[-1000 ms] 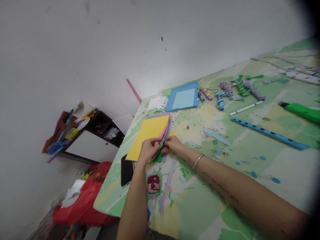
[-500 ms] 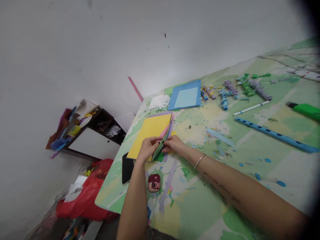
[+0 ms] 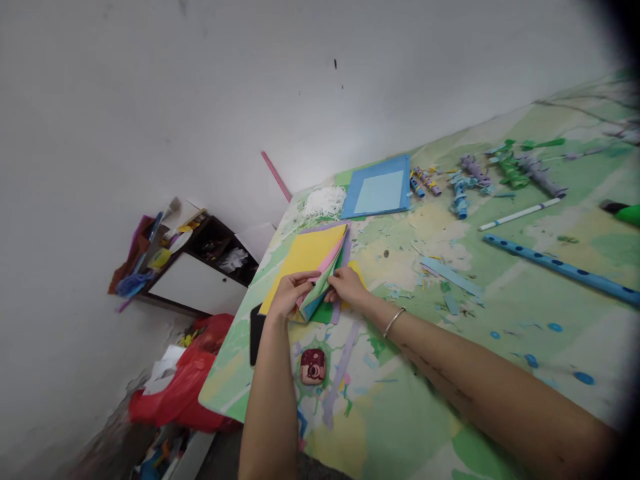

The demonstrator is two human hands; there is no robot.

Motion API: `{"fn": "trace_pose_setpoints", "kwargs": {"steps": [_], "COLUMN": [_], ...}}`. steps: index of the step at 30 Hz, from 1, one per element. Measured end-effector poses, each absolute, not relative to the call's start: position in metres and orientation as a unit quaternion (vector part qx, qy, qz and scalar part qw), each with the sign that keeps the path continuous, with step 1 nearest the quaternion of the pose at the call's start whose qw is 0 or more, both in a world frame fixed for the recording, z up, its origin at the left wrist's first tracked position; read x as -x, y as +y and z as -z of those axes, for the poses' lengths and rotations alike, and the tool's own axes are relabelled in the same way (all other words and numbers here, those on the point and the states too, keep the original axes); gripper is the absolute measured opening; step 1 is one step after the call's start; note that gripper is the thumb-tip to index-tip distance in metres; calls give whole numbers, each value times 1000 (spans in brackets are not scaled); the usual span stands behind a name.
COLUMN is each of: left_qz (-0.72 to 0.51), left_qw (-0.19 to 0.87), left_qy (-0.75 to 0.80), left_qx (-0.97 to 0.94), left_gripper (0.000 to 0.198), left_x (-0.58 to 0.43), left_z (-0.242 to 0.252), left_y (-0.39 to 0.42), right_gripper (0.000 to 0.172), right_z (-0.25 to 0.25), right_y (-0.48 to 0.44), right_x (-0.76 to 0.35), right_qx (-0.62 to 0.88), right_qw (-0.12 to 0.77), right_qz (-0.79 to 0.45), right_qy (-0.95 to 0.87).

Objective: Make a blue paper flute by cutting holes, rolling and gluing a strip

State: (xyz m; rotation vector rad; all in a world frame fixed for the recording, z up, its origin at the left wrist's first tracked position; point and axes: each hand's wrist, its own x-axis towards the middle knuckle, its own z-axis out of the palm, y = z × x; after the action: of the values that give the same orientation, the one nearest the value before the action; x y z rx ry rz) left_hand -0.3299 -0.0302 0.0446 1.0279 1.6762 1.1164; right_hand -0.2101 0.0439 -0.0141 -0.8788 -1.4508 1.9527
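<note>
A stack of coloured paper sheets [image 3: 310, 252], yellow on top, lies near the table's left edge. Its right edge is lifted and fanned, showing pink, pale green and blue sheets, with green and purple ones beneath. My left hand [image 3: 290, 293] is closed on the raised upper sheets, thumb inside the fan. On the other side, my right hand [image 3: 346, 287] pinches the edge of the lifted sheets, its fingertips partly hidden by the paper. A dark phone [image 3: 257, 333] sits partly under the stack. Nearer me is a small dark red and pink case [image 3: 313, 367].
Behind the stack are white paper shreds [image 3: 324, 202] and blue sheets [image 3: 379, 188]. Decorated paper rolls [image 3: 460, 197], a white stick [image 3: 520, 215] and a long blue spotted tube [image 3: 560, 268] lie to the right among paper scraps. A red bag [image 3: 187, 393] stands left of the table.
The raised sheets have parted wider, so more pale green and blue shows between my hands. My view has shifted slightly, and the surroundings appear moved to the right.
</note>
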Motion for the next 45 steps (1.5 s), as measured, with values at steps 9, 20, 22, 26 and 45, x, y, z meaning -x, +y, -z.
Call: {"fn": "trace_pose_setpoints", "kwargs": {"steps": [9, 20, 22, 26, 45], "left_qz": [-487, -442, -412, -369, -384], "left_qw": [388, 298, 284, 252, 202], "left_qy": [651, 680, 688, 704, 708], "left_qx": [-434, -503, -526, -552, -556], "left_gripper": [39, 30, 30, 29, 23], "left_x": [325, 323, 320, 312, 305], "left_z": [-54, -45, -41, -38, -40], "left_y": [-38, -33, -30, -27, -28], "right_gripper": [17, 5, 16, 28, 20], "right_z": [-3, 3, 6, 8, -3], "right_y": [33, 29, 26, 21, 34], "right_x": [202, 202, 202, 199, 188], "right_qx": [289, 353, 390, 437, 456], "right_qw": [351, 339, 336, 324, 264], "right_qz": [-649, -641, -641, -635, -582], "right_qy": [-610, -591, -570, -548, -620]}}
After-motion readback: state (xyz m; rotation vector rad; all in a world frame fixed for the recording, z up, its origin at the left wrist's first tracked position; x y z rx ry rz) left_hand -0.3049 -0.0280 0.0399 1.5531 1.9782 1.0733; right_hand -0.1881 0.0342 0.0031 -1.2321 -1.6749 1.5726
